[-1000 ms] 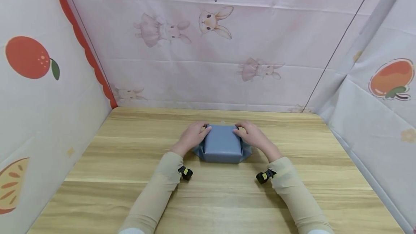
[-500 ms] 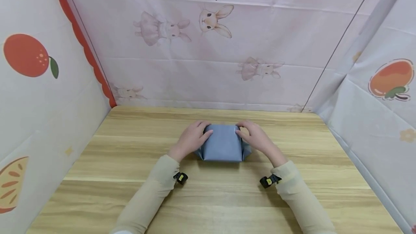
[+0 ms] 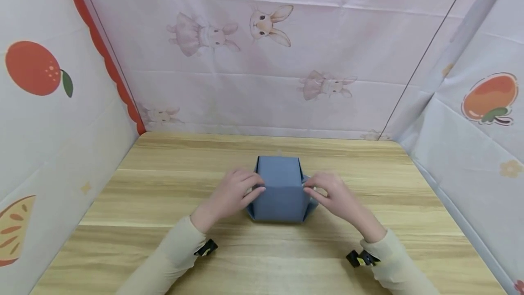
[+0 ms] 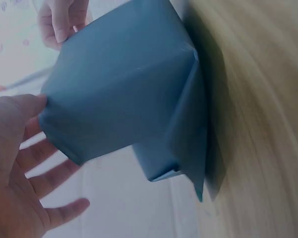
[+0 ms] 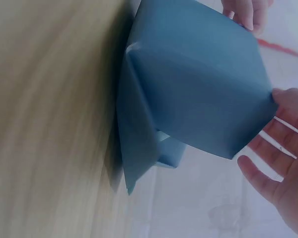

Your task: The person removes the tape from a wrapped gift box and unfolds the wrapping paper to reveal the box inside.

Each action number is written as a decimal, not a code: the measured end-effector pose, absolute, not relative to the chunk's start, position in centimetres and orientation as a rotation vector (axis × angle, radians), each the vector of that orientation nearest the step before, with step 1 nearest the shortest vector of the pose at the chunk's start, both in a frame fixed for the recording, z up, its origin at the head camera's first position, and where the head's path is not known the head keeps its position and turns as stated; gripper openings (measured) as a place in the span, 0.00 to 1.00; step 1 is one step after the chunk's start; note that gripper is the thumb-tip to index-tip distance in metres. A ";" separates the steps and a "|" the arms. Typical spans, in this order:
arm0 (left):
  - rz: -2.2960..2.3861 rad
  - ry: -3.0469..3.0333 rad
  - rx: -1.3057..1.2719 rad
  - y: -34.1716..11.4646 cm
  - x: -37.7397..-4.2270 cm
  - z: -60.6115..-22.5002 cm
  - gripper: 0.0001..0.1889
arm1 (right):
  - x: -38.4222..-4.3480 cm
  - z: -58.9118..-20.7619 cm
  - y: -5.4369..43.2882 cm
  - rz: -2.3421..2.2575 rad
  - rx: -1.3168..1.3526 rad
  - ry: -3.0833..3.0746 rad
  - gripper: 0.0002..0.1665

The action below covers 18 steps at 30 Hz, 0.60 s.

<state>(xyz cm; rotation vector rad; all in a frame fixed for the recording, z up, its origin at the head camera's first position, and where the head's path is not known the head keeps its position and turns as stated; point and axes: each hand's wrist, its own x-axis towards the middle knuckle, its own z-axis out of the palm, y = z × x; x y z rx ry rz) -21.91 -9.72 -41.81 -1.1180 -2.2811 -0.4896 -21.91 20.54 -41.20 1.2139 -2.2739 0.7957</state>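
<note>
A box-shaped bundle in smooth blue wrapping paper [image 3: 281,204] stands on the table, with folded paper flaps sticking out at both sides. In the head view a crease runs across it between my hands. My left hand [image 3: 234,193] pinches the paper at the left edge; in the left wrist view its thumb lies in front and the other fingers spread behind. On the opposite edge my right hand [image 3: 337,197] pinches the paper the same way. A side flap [image 4: 186,134] juts out low near the tabletop in the left wrist view. Whatever the paper covers is hidden.
The wood-grain table [image 3: 163,185] reaches back to a pink cloth wall [image 3: 245,104] with printed rabbits. White fruit-print cloths stand at left and right. A small black wrist camera [image 3: 206,247] sits on my left cuff, another [image 3: 362,258] on my right.
Both hands have come toward me along the bundle's sides, from its far corners to about its middle. The near paper face now shows much taller, with a crease above it.
</note>
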 end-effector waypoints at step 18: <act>-0.386 -3.010 -1.365 -11.5 -14.2 -41.9 0.24 | -13.6 -41.7 22.5 0.385 1.426 -2.791 0.21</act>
